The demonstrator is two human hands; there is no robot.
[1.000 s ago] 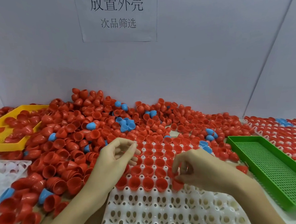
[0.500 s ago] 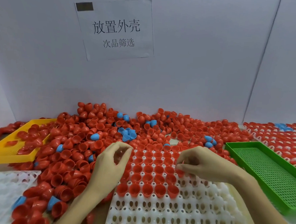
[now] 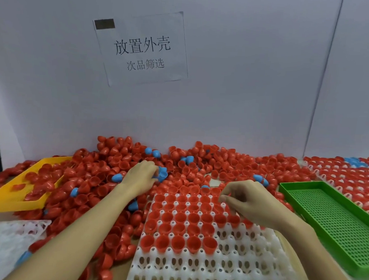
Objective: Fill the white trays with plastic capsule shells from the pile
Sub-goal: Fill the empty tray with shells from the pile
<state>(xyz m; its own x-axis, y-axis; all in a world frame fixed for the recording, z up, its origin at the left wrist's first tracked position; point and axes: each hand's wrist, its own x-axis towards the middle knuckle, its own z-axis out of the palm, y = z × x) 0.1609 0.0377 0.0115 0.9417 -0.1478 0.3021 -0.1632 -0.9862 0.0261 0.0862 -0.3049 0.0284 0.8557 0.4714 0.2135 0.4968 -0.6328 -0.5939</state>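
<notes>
Your left hand reaches into pile beside white tray, fingers curled around shells, ready supply. Your right hand hovers over tray's far rows, fingertips pinched; held shell: cannot tell.

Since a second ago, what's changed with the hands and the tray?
The left hand left the tray's edge and reached back into the red shell pile, fingers among blue shells. The right hand moved to the white tray's far right corner; its grip is unclear. Near rows stay empty; green tray and yellow tray unmoved.
</notes>
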